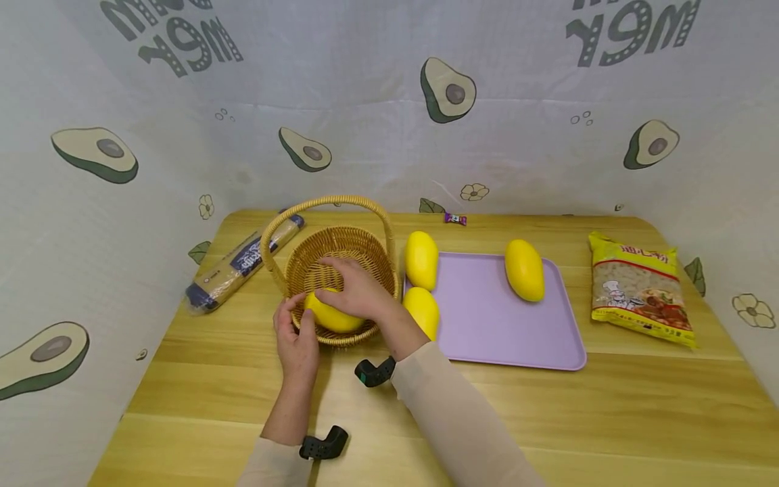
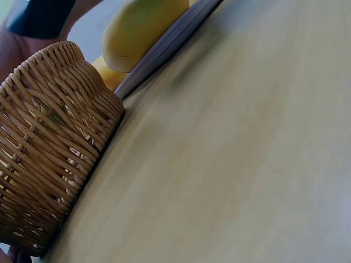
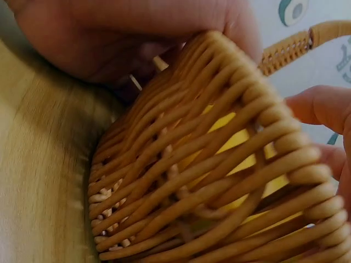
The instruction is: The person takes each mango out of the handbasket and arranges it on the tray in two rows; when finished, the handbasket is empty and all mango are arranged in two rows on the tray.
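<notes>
A round wicker basket [image 1: 342,237] with a tall handle stands left of centre on the table. One yellow mango [image 1: 335,318] lies inside at its near side, and yellow shows through the weave in the right wrist view. My left hand [image 1: 298,341] grips the near left side of the basket, thumb and fingertips over the rim beside the mango. My right hand [image 1: 363,291] reaches in from the right, its fingers spread over the inside and its thumb touching the top of the mango. In the right wrist view, the wicker side [image 3: 219,159] hides most of the mango.
Right of the basket is a lilac tray [image 1: 499,331] with a mango [image 1: 525,270] near its far right. Two more mangoes [image 1: 421,260] lie along its left edge. A noodle packet [image 1: 243,262], a yellow food bag [image 1: 642,287] and a small purple sweet [image 1: 455,218] lie farther out.
</notes>
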Tool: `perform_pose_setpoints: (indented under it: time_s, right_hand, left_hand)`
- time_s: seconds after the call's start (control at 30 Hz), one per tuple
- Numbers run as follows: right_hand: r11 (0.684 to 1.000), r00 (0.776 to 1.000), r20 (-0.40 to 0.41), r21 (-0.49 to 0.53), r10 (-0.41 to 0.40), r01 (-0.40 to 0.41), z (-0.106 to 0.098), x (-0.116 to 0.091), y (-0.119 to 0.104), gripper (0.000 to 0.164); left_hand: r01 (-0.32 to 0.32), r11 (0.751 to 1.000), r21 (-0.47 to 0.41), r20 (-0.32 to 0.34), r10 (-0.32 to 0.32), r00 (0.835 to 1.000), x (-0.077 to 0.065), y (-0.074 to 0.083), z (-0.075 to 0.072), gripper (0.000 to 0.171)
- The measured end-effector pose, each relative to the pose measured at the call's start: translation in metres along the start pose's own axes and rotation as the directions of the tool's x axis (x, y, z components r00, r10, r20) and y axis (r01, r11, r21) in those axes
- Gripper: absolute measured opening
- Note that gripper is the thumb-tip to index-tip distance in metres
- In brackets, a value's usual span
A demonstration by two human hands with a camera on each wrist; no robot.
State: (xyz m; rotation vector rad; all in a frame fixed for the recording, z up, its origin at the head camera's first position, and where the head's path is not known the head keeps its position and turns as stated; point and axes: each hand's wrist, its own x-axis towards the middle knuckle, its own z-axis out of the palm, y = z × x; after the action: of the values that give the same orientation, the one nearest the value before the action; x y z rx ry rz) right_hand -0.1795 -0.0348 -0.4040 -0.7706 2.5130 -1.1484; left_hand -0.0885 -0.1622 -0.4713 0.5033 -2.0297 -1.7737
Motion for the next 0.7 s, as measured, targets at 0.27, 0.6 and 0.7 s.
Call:
perform_pose_setpoints:
  time_s: [0.27, 0.6, 0.7]
  right_hand:
    - [0.999, 0.998, 0.053, -0.014, 0.03, -0.03, 0.007, 0.005, 0.006, 0.068]
    - [0.997, 0.993, 0.104, -0.06, 0.055, -0.049, 0.011, 0.005, 0.006, 0.058]
    - [0.996, 0.992, 0.11, -0.062, 0.065, -0.058, 0.011, 0.005, 0.005, 0.056]
  left_hand:
    - [0.004, 1.0, 0.001, 0.004, -0.004, 1.0, 0.001, 0.001, 0.001, 0.031]
    - [0.026, 1.0, 0.016, 0.009, -0.026, 1.0, 0.001, 0.0, 0.001, 0.031]
    - [0.025, 0.999, 0.02, 0.001, -0.025, 1.0, 0.001, -0.001, 0.001, 0.031]
